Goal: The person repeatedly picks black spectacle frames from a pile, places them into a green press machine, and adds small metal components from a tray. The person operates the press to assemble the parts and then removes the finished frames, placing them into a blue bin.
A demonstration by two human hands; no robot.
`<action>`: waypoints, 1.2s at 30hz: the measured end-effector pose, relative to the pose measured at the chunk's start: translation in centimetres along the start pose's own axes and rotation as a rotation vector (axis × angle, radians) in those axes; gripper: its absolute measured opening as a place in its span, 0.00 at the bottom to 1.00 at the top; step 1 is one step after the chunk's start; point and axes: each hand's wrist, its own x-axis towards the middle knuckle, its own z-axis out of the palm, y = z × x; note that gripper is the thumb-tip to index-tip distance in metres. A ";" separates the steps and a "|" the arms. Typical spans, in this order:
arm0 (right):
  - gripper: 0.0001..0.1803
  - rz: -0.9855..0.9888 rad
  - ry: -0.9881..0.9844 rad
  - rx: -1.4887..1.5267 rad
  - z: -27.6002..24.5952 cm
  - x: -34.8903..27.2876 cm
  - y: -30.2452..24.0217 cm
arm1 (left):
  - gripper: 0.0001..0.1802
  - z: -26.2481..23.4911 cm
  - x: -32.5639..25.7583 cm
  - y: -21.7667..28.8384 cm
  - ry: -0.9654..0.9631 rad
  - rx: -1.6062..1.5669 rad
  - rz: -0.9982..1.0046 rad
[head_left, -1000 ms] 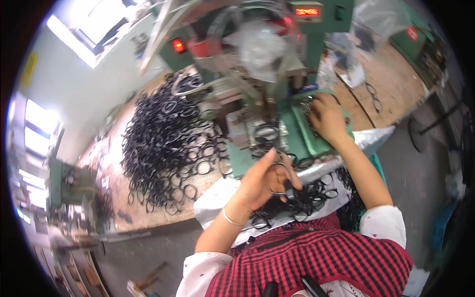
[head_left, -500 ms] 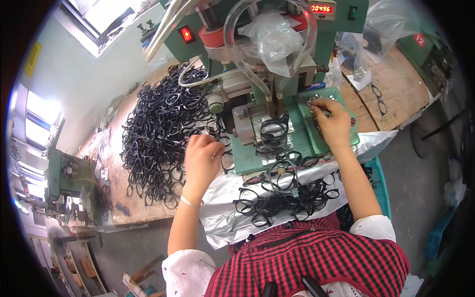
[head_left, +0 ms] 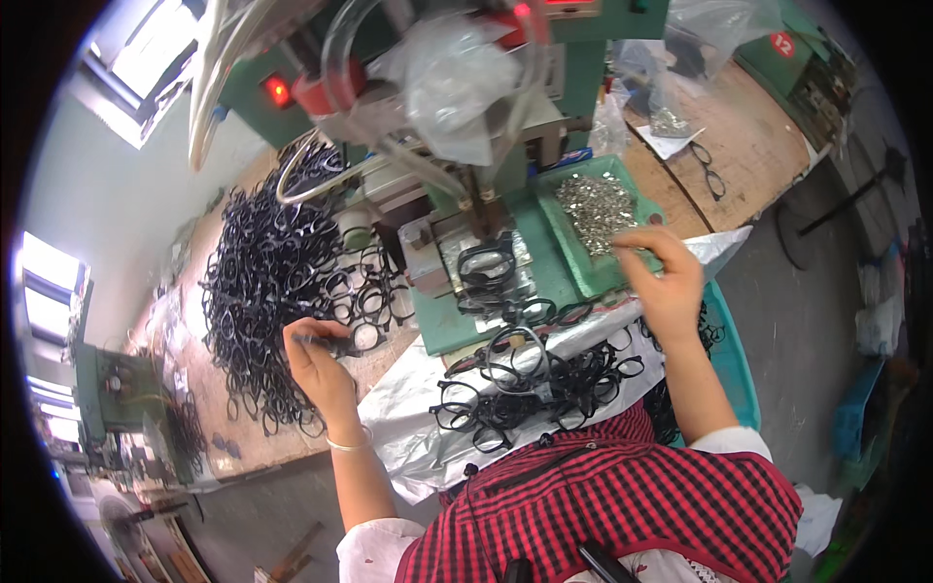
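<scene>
Beside the pile of black frames [head_left: 258,291], the left hand [head_left: 326,377] is half curled, pinching one frame [head_left: 367,352]. Another frame [head_left: 491,279] lies in the press [head_left: 549,262]. Over the tray [head_left: 598,284] of metal bits [head_left: 591,206], the right hand [head_left: 673,291] is nearly pinched; whether it holds a bit, I cannot tell.

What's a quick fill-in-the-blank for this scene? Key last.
1. The right hand is at a ____ tray of small silvery parts.
2. The ____ hand has a bracelet at its wrist.
3. The checked apron is black and ____.
4. The glasses frames piled up are ____.
Missing words: green; left; red; black.
</scene>
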 end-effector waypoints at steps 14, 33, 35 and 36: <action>0.23 0.138 -0.085 0.596 9.6 2.8 -4.0 | 0.12 4.1 -1.0 7.9 -0.075 -0.395 0.421; 0.13 -0.141 -0.005 -0.633 4.2 3.2 5.4 | 0.13 8.7 0.8 10.9 -0.509 0.078 0.897; 0.11 -0.172 -0.009 -0.554 3.7 2.6 6.8 | 0.15 9.2 1.2 9.6 -0.516 0.119 0.951; 0.10 -0.194 -0.013 -0.505 3.6 2.4 7.2 | 0.16 9.1 1.2 9.1 -0.522 0.098 0.946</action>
